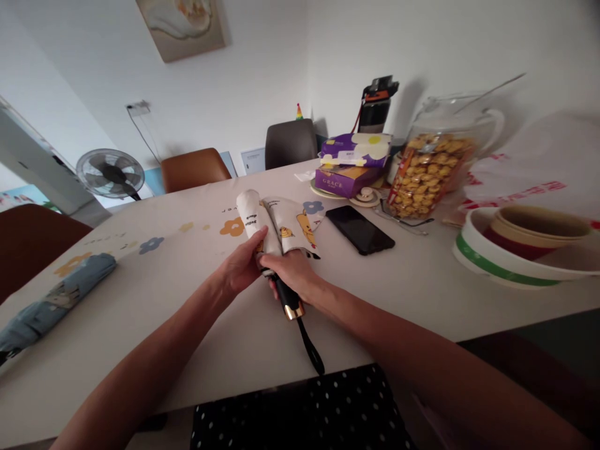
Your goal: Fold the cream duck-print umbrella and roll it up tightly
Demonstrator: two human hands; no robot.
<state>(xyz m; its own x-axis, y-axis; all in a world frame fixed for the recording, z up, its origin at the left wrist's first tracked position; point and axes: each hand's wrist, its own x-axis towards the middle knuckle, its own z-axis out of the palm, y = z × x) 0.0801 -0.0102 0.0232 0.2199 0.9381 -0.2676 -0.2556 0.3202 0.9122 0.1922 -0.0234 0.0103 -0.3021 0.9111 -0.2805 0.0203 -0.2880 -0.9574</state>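
A folded white umbrella [252,209] with yellow duck prints lies slanted over the table in front of me, its black handle [288,299] with a gold end and a dark wrist strap towards me. My left hand [244,259] is closed around the left side of the rolled canopy, thumb along the cloth. At the base of the canopy, just above the handle, my right hand [293,272] grips the umbrella too, its fingers partly hidden under a loose canopy flap [295,225] that spreads to the right.
A blue folded umbrella [70,294] lies at the left. To the right are a black phone [360,229], glasses [407,223], purple tissue packs [349,178], a glass jug of snacks [434,169], a dark bottle [375,112] and paper bowls [506,269]. Chairs [290,144] stand beyond the table.
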